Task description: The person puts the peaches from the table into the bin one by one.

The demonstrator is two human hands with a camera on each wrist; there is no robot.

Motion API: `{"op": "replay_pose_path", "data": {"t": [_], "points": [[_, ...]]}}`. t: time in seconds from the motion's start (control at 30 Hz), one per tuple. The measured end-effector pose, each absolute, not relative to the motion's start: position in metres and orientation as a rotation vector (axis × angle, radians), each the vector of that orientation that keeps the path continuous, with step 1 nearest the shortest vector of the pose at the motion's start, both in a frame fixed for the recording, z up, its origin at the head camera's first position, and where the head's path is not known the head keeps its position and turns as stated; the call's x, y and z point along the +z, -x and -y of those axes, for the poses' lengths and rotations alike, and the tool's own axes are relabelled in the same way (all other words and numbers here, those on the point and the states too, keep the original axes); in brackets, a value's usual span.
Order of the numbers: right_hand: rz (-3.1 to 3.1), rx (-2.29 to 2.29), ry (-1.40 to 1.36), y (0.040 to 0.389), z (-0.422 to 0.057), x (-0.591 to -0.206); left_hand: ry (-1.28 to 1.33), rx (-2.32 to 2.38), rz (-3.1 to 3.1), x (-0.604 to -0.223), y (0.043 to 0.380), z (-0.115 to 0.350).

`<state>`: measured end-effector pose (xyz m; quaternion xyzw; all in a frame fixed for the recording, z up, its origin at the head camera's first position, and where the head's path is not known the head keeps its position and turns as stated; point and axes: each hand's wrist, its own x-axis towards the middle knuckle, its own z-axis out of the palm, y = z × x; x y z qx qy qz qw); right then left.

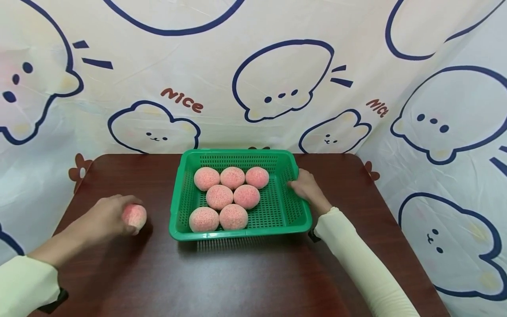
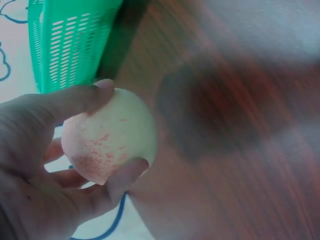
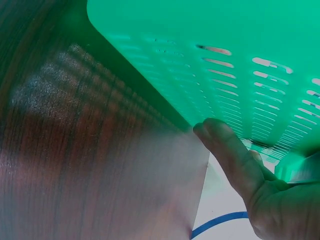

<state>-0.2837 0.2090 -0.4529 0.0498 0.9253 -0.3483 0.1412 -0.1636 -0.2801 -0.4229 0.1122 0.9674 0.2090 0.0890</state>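
My left hand grips a pink-and-white peach over the left part of the table. In the left wrist view, fingers and thumb curl round the peach, and its pale side with red specks shows. A green plastic basket with slotted walls is at the table's centre, holding several pink peaches grouped toward its left and middle. My right hand holds the basket's right wall, thumb over the rim. Fingers lie along the outer slotted side in the right wrist view.
The dark brown wooden table extends around the basket. Behind and to the right hangs a white curtain with blue cartoon outlines, meeting the table's back edge. Pale sleeves cover both forearms.
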Motion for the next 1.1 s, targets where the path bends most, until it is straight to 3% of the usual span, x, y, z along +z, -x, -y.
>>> {"op": "replay_pose_path", "data": {"t": [0.63,1.1], "points": [[-2.703,-0.957,-0.147,0.284,-0.210,-0.451,-0.235,0.588,-2.939,-0.351,0.185,0.240],[-2.687,-0.955,-0.165,0.284,-0.209,-0.451,-0.382,0.635,-2.888,-0.328,0.194,0.193]]}}
